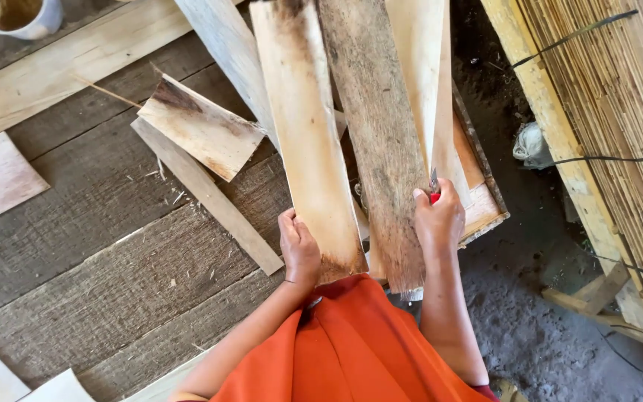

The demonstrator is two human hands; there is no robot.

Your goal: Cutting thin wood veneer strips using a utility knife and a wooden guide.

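Nearest: my orange skirt (351, 350), with the near ends of two long boards resting against my lap. My left hand (299, 249) is curled over the left edge of the pale board (310, 141), fingers wrapped, near its dark-stained near end. My right hand (437, 219) is closed around a small red-handled blade (434, 186), tip pointing far, pressed against the right edge of the grey board (381, 141).

Judgement: both boards are thin, stiff, fairly light, rough and splintery; best gripped along the edges near the lap end.

Further out: a short offcut (202, 126) and a narrow slat (210, 197) lie on the weathered plank floor (98, 246). Right: bare dirt ground (545, 327). Far right: a bundle of thin strips (619, 112) strapped with black bands.
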